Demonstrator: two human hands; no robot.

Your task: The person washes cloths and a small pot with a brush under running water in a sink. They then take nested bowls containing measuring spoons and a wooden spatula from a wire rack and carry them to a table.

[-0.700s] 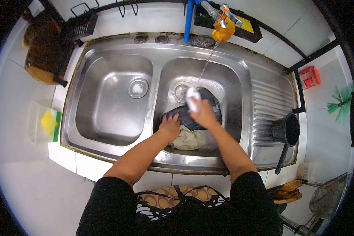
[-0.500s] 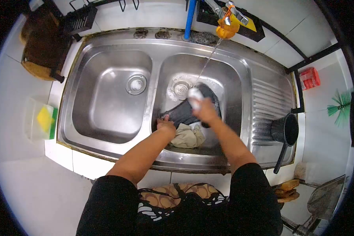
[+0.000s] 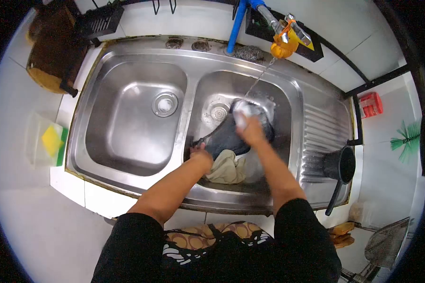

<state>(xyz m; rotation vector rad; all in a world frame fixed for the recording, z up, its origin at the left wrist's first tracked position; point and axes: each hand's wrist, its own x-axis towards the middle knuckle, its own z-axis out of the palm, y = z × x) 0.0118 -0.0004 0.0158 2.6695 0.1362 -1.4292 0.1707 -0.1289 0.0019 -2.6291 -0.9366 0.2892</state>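
A dark grey cloth garment (image 3: pixel 222 137) lies spread in the right basin (image 3: pixel 281 155) of a steel sink. At its left edge, my left hand (image 3: pixel 200 155) pinches the fabric with closed fingers. My right hand (image 3: pixel 251 129) is closed around a white object (image 3: pixel 242 113), blurred by motion, and presses it on the garment's upper part. White suds show around that spot. A beige cloth (image 3: pixel 229 169) is bunched just below the garment, beside my left hand. Water runs from the tap (image 3: pixel 283 47), with orange material tied on it, down onto the garment.
The left basin (image 3: pixel 127 127) has suds in its drain. A black dipper (image 3: pixel 340 167) sits on the ribbed drainboard (image 3: pixel 321 127). A yellow sponge (image 3: pixel 52 139) in a clear container is at left. A blue pipe (image 3: pixel 236 28) rises behind the sink; a red container (image 3: pixel 370 104) is at right.
My right hand has moved slightly right and down with the white object, and more suds show beneath it. My left hand keeps its hold. The whole view has shifted a little.
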